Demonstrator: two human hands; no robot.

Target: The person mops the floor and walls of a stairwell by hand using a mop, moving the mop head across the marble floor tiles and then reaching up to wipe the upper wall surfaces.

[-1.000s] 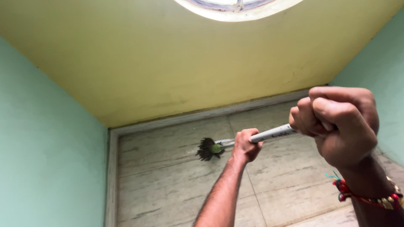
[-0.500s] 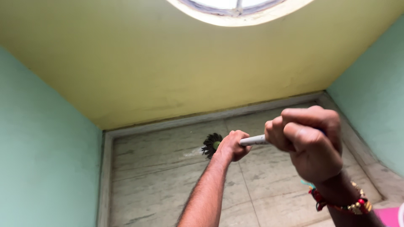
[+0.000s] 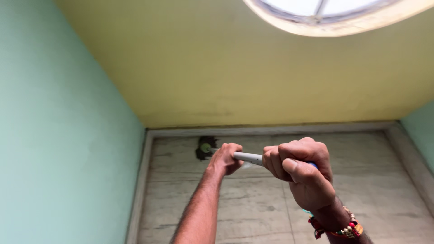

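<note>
Left hand (image 3: 226, 158), right hand (image 3: 296, 165) fisted around white pole (image 3: 247, 157); dark brush head (image 3: 205, 147) half hidden.

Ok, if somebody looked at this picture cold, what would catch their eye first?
Probably the two hands in the middle: the left hand and the right hand both grip a pale long handle. Its dark bristled brush head presses into the far left corner of the grey marble slab. Above, a bright round window cuts into the yellow surface.
</note>
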